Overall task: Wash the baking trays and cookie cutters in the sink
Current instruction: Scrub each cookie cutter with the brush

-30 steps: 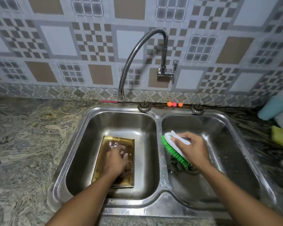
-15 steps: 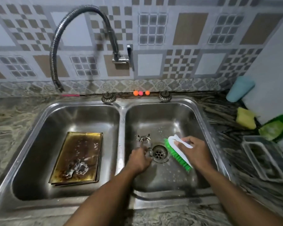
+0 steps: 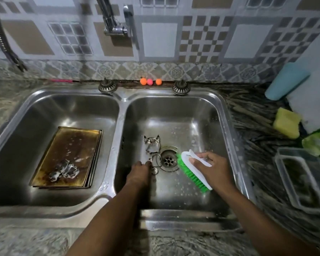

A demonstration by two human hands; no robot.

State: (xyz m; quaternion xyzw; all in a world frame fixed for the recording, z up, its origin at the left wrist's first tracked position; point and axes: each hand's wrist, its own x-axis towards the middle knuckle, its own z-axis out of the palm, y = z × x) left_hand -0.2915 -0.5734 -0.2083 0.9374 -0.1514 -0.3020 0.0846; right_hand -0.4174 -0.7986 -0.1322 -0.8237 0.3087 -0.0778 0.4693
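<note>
Trays (image 3: 63, 145) of brown-stained metal lie stacked flat in the left basin of the steel sink (image 3: 44, 215), two soapy cookie cutters (image 3: 66, 169) on top. In the right basin an animal-shaped cutter (image 3: 152, 145) lies beside the round drain (image 3: 168, 160). The left hand (image 3: 139, 172) touches a second cutter (image 3: 156, 160) there; whether its fingers grip it cannot be told. The right hand (image 3: 212, 167) curls its fingers round a white brush (image 3: 190, 174) with green bristles. A marbled stone desk (image 3: 251, 111) surrounds the sink.

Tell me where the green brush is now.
In the head view, the green brush is in the right sink basin, held by the right hand, just right of the drain.
</note>
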